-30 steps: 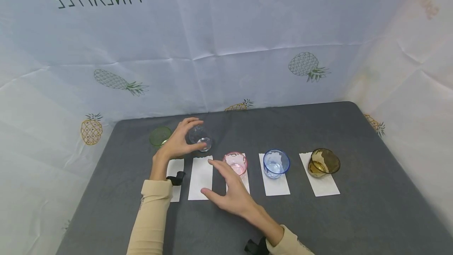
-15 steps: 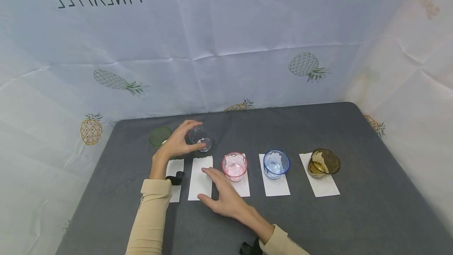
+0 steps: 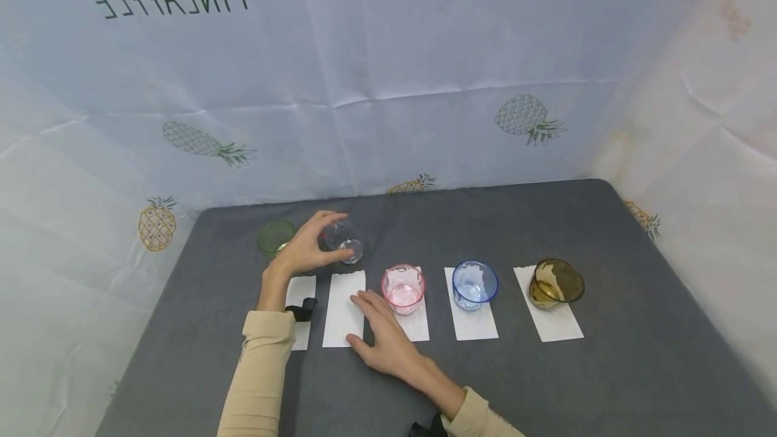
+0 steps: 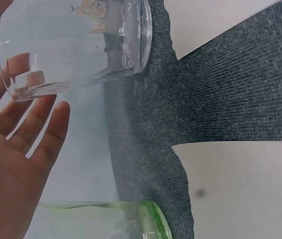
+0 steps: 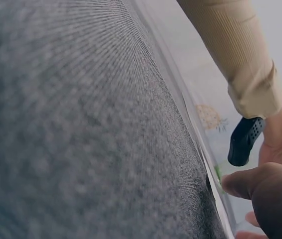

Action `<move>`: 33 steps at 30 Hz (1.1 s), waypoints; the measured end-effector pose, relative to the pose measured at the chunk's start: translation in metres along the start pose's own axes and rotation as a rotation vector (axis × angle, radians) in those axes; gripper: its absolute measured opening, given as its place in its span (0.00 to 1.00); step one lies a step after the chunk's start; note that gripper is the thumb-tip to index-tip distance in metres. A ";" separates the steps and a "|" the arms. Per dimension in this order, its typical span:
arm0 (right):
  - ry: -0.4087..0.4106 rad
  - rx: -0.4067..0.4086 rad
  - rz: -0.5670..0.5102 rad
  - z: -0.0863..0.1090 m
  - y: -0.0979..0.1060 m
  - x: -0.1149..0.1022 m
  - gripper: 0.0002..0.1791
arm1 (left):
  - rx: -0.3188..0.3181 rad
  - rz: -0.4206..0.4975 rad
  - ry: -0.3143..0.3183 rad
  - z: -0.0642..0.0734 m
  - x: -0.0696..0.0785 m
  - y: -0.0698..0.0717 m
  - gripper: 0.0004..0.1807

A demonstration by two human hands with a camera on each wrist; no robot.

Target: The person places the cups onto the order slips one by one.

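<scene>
With its fingers curved round the far side and its thumb across the near side, our left hand (image 3: 306, 248) grasps the clear glass (image 3: 342, 236), which is upright towards the far edge of the table, just beyond the second paper slip (image 3: 338, 322). Whether the base touches the cloth we cannot tell. Our right hand (image 3: 388, 339) holds nothing; its fingers are spread over that slip's right side, just short of the pink glass (image 3: 403, 288).

Beside our left hand, on its outer side, we see the green glass (image 3: 275, 237). Below our left wrist is the first slip (image 3: 302, 288), partly covered. The pink glass stands on the third slip (image 3: 415, 330), the blue glass (image 3: 473, 285) on the fourth and the amber glass (image 3: 555, 283) on the fifth. Grey cloth (image 3: 607, 383) covers our table, and a white pineapple-print backdrop (image 3: 394, 32) rises behind.
</scene>
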State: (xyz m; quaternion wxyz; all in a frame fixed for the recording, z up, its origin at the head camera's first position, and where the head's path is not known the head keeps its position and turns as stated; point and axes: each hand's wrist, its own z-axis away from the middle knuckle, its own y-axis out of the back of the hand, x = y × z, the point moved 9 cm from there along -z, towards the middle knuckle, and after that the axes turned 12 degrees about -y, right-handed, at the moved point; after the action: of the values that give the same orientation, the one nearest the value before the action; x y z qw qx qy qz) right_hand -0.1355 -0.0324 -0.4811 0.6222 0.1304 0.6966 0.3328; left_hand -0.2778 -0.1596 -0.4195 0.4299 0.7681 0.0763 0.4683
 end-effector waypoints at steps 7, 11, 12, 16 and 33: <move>-0.013 0.019 0.048 0.001 -0.001 0.001 0.35 | -0.015 -0.003 0.019 0.001 -0.003 -0.003 0.44; -0.013 0.028 0.076 0.001 0.000 0.000 0.34 | -0.013 0.005 0.021 0.001 -0.004 -0.003 0.45; -0.015 0.026 0.084 0.001 -0.001 0.000 0.34 | -0.010 0.003 0.019 0.001 -0.004 -0.003 0.45; -0.028 0.009 0.108 -0.001 -0.002 0.000 0.33 | -0.002 0.005 0.025 0.001 -0.006 -0.002 0.46; -0.076 -0.031 0.115 -0.003 -0.004 0.003 0.36 | 0.032 -0.020 0.021 -0.001 -0.003 -0.004 0.46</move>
State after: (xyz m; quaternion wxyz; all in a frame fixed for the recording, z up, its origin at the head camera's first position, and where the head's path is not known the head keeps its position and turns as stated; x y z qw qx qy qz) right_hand -0.1380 -0.0342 -0.4863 0.6299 0.1729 0.6585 0.3737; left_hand -0.2794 -0.1577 -0.4246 0.4215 0.7692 0.0959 0.4706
